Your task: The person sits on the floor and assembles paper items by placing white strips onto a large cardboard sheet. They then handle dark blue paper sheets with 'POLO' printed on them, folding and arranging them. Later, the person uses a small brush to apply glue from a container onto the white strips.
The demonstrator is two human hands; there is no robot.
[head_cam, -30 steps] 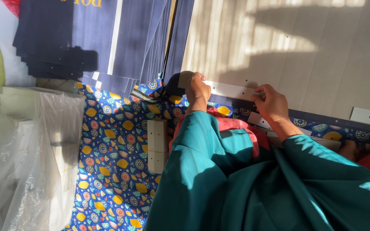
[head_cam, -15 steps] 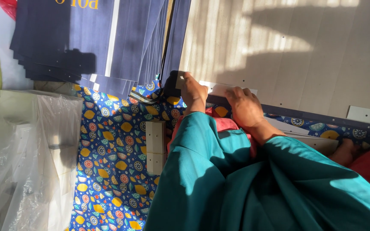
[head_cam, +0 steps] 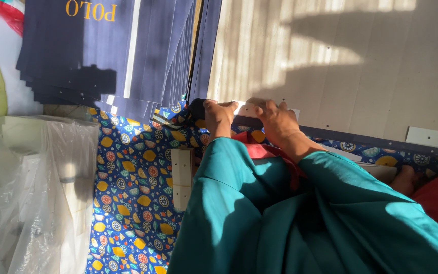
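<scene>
My left hand (head_cam: 218,117) and my right hand (head_cam: 279,122) are close together at the near edge of a large beige board (head_cam: 340,61). Both pinch a narrow white strip (head_cam: 247,108) that lies along that edge. A dark folded piece (head_cam: 196,108) sits right against my left hand's fingers. Teal sleeves (head_cam: 290,213) cover both arms and hide what lies under them. Part of the strip is hidden by my fingers.
A fanned stack of navy sheets (head_cam: 128,50) lies at the upper left. A blue cloth with a fruit pattern (head_cam: 133,198) covers the surface below it, with a white segmented strip (head_cam: 181,177) on it. Clear plastic bags (head_cam: 26,193) fill the left. Another white strip (head_cam: 432,138) lies at the right.
My right hand has slid left along the white strip, toward my left hand. My left hand has stayed at the strip's end.
</scene>
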